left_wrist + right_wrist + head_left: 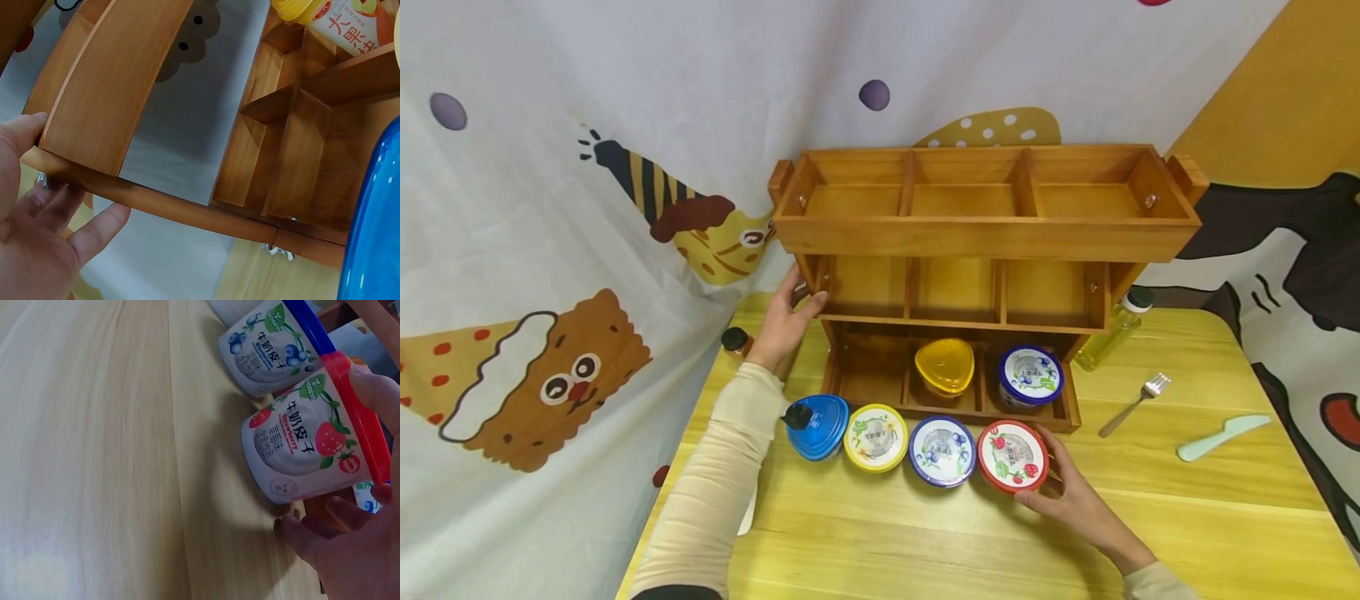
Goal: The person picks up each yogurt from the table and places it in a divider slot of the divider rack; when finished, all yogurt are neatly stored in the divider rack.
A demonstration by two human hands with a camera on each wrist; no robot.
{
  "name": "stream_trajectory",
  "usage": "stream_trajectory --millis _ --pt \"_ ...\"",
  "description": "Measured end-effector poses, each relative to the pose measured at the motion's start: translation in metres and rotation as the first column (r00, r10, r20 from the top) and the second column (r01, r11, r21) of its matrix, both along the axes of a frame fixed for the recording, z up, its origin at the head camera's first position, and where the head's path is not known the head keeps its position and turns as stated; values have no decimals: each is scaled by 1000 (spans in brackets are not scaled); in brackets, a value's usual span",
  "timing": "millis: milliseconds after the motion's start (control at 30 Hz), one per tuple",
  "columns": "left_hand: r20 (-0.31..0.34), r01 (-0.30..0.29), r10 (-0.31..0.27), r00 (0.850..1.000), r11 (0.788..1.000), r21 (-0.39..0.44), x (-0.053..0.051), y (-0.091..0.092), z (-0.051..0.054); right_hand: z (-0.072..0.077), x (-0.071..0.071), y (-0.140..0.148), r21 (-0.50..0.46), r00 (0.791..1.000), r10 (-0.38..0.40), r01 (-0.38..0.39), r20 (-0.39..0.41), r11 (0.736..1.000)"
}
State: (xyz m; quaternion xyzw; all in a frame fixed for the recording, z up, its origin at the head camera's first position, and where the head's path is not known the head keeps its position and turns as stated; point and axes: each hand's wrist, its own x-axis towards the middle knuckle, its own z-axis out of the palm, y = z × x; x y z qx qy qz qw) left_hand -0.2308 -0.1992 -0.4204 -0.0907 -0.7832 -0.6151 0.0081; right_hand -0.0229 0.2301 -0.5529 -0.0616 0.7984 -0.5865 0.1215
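A wooden three-tier folding box (pixel 985 239) stands spread out at the back of the table. My left hand (pixel 786 321) holds its left side at the middle tier, thumb in front and the other fingers behind. In the left wrist view the thumb meets the wooden side piece (pixel 112 94). With my right hand (pixel 1071 496) I grip a strawberry yogurt cup (pixel 306 440) by its red lid and side. It ends a row with a blueberry cup (pixel 943 452), a yellow-lidded cup (pixel 876 438) and a blue-lidded container (pixel 820 429).
In the bottom tier are a yellow-lidded container (pixel 945 365) and a blueberry cup (pixel 1032 377). An oil bottle (pixel 1105 337), a fork (pixel 1135 406) and a pale green knife (pixel 1223 437) lie or stand to the right. A small black-capped jar (pixel 736 341) is at left.
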Motion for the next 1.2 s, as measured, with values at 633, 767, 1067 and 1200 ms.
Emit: stream_trajectory --millis 633,767,1067,1200 --pt "40 24 -24 999 1000 -9 15 7 29 -1 -4 -10 37 996 -8 11 -85 999" --pt "30 28 -27 999 1000 -13 16 7 29 -2 -5 -10 26 997 -15 17 -79 1000" --pt "11 27 -27 1000 1000 3 1 0 4 -1 -2 -10 21 997 -59 60 -42 998" --pt "2 24 -24 1000 1000 -3 -1 0 2 5 3 -8 48 995 -77 80 -62 996"
